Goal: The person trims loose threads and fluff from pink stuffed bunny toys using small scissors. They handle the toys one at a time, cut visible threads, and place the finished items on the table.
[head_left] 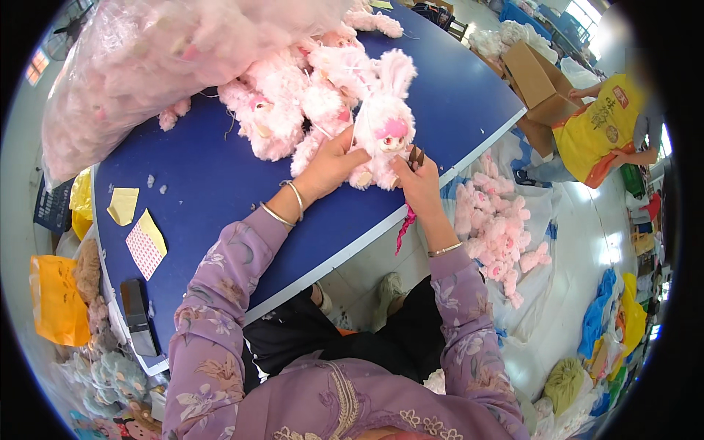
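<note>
Pink plush rabbit (386,136) is grasped by left fingers (356,159); snips (416,155), gripped in right hand (422,185), should be angled off its fur (370,114).

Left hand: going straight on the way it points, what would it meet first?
Probably the pink long-eared plush toy, which the left hand touches; depth behind the toy is hard to judge.
</note>
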Action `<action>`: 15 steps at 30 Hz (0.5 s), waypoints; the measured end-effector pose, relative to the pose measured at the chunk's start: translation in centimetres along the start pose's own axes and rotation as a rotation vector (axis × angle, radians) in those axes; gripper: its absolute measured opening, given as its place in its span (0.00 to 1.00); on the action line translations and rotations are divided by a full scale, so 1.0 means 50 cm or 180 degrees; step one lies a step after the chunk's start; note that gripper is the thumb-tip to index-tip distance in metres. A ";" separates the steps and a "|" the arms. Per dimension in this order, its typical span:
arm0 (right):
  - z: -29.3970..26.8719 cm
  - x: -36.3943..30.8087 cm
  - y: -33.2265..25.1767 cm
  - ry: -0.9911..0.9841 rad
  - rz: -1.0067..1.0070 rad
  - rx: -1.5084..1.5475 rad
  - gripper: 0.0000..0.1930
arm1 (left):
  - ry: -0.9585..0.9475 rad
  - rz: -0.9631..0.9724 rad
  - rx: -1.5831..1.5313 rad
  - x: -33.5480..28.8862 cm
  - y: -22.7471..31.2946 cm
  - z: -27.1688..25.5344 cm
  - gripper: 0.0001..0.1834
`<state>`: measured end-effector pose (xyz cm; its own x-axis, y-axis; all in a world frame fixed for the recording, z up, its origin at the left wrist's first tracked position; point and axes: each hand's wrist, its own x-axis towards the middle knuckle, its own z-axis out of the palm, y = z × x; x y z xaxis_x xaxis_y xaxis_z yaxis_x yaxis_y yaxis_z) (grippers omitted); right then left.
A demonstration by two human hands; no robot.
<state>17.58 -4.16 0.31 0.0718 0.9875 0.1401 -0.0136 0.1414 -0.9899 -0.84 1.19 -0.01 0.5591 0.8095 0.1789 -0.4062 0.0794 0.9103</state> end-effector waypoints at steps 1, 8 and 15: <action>-0.001 0.001 0.001 -0.0020 0.0017 0.0083 0.12 | 0.0029 0.0197 0.0241 -0.001 -0.002 0.004 0.25; -0.006 -0.004 -0.013 0.0003 0.0112 0.0012 0.12 | 0.0507 0.0093 0.1305 -0.014 0.006 0.030 0.21; 0.003 -0.004 0.002 0.0145 -0.0145 0.0079 0.10 | 0.0472 0.0257 0.0924 -0.006 -0.007 0.018 0.21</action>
<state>17.42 -4.33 0.19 0.1181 0.9759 0.1833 -0.0341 0.1885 -0.9815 -0.21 0.37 -0.04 0.4137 0.8840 0.2178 -0.2100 -0.1401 0.9676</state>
